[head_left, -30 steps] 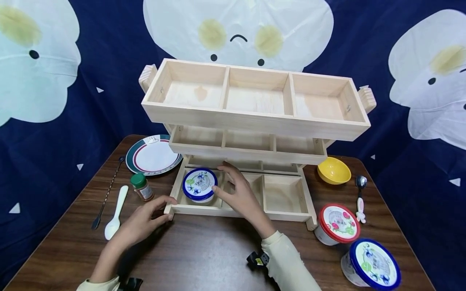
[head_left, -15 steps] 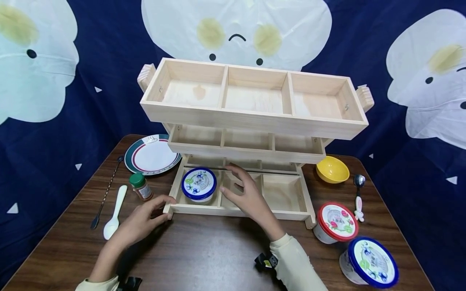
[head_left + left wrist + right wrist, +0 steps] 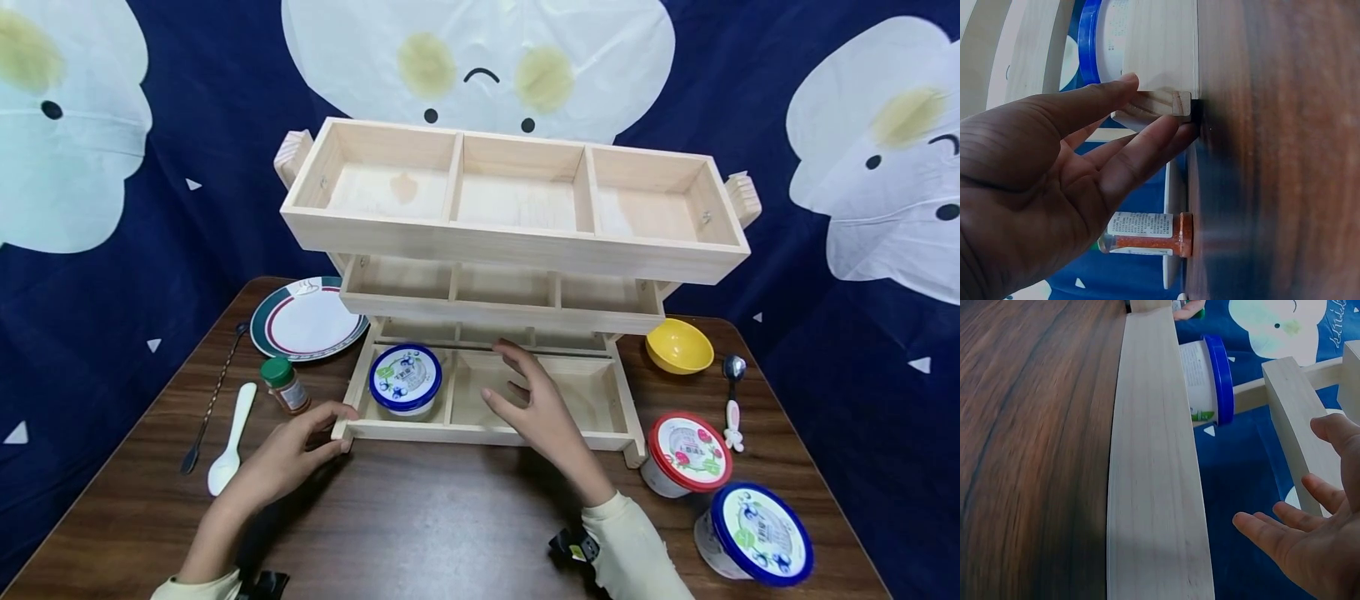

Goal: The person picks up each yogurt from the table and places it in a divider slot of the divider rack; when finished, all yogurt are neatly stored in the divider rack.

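The dark brown wood-grain table (image 3: 450, 517) spans the lower part of the frame. On it, filling the centre, stands a pale unpainted wooden tiered box (image 3: 510, 242), its trays stepped one above another. At lower left, the person's left hand (image 3: 288, 454) pinches the front corner of the bottom tray between thumb and fingers, which looks like a steadying hold. Right of centre, the right hand (image 3: 543, 412) hovers over the bottom tray with fingers spread and lightly bent, holding nothing.

A larger round white plastic tub with a blue lid (image 3: 761, 533) sits at lower right, a round white plastic tub with a red lid (image 3: 688, 454) just above it. The small round white plastic tub with a blue lid (image 3: 406, 379) sits upright in the left compartment of the bottom tray, left of centre, with a gap between it and the right hand.

The step in hand appears to be placing tubs in the tray; this one seems settled and let go. If loading goes on, the next move calls for the right hand to lift clear of the tray above and reach toward lower right, probably to the red-lidded tub first, while the left keeps the box from sliding.
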A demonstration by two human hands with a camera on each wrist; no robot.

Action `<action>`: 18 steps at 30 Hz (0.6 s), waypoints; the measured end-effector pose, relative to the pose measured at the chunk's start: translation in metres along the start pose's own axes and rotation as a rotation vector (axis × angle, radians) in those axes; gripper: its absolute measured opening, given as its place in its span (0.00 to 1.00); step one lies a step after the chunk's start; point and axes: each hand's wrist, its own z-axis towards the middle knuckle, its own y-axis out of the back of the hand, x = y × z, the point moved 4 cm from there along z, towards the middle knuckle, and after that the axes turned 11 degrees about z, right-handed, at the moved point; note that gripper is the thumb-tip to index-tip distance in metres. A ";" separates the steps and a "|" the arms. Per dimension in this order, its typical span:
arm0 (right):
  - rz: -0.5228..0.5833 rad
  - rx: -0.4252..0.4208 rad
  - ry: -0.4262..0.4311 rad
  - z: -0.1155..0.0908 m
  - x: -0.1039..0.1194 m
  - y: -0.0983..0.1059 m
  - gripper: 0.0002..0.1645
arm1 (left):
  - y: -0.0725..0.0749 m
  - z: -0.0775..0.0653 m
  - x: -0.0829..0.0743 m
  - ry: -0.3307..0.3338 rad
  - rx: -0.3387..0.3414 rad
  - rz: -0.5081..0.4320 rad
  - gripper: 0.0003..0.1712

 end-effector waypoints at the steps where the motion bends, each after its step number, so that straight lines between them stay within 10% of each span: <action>1: 0.004 -0.001 -0.010 -0.001 0.000 0.002 0.40 | 0.000 0.000 0.000 0.000 0.000 -0.001 0.18; 18: 0.049 -0.056 0.031 -0.021 0.009 0.040 0.40 | -0.002 -0.001 0.000 0.032 0.015 -0.007 0.18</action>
